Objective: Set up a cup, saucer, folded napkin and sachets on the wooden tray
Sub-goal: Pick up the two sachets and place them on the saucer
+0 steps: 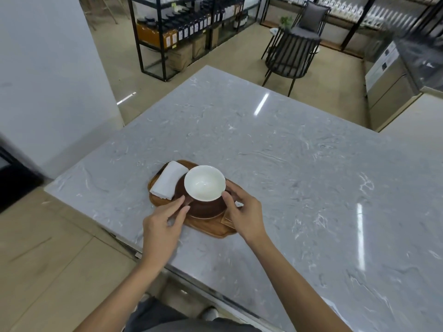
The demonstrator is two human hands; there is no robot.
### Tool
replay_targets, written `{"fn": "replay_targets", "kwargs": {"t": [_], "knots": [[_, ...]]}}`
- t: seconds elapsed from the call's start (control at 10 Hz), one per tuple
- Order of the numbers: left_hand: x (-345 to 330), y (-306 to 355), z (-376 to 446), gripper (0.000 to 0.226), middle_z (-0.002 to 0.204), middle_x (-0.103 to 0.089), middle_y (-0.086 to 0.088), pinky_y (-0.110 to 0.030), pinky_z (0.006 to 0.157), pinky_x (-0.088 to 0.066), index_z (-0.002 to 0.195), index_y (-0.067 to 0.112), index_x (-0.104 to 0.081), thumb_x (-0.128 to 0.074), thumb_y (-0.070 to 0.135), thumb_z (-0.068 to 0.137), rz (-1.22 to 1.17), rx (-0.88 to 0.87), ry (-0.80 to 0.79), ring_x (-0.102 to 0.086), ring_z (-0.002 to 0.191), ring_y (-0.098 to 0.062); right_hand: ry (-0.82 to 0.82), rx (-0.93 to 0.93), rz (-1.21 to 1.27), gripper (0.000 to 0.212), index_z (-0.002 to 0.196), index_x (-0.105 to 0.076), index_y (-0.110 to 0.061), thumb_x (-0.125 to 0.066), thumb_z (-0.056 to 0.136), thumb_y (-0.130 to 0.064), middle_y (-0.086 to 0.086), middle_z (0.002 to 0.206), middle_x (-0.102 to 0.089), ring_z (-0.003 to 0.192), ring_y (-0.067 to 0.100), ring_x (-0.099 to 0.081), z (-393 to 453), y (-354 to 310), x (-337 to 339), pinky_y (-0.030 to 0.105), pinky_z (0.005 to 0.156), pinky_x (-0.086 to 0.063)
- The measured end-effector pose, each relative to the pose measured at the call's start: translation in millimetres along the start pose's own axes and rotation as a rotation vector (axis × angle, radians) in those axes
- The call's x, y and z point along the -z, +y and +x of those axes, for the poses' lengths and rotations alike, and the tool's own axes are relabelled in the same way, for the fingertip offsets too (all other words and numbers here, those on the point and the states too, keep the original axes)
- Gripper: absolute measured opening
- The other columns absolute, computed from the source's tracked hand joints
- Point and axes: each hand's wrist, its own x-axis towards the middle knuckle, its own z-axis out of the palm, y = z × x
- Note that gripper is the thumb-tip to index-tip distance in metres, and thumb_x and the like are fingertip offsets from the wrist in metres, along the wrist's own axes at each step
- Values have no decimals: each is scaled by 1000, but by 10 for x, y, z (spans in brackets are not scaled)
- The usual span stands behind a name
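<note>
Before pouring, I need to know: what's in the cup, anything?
Empty. The cup stands upright on the saucer, and its bare white inside shows.

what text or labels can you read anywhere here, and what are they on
No text can be read in this view.
Dark bottles on the black shelving: white labels, too small and blurred to read.
White packs on the far shelves: print too blurred.
Panel on the counter unit at right: dark marks, unreadable.
Cup, folded napkin, wooden tray: no visible lettering.
</note>
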Motion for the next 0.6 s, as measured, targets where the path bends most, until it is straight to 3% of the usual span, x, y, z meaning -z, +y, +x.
{"fn": "replay_targets", "kwargs": {"t": [0.4, 0.5, 0.6], "knots": [[-22, -21, -9, 37, 105, -75, 6, -13, 85, -56, 115, 8, -76, -80, 21, 81, 33, -46, -27, -73, 93, -5, 24, -8, -37, 33, 134, -65, -39, -53, 103, -39, -42, 114, -61, 102, -21, -59, 27, -35, -63, 3, 84, -47], [45, -3, 15, 40, 100, -75, 10, -18, 78, -59, 115, 14, -75, -74, 40, 84, 78, -93, -65, -72, 87, -5, 49, 12, -74, 30, 131, -66, -36, -53, 103, -35, -52, 104, -59, 100, -22, -59, 14, -56, -46, 4, 86, -48], [205, 36, 230, 38, 107, -68, 10, -6, 78, -49, 119, 22, -67, -60, 49, 93, 103, -161, -87, -66, 94, -5, 122, -28, -100, 32, 131, -67, -26, -54, 102, -34, -27, 117, -70, 99, -11, -60, 55, -205, 19, 25, 98, -55]]}}
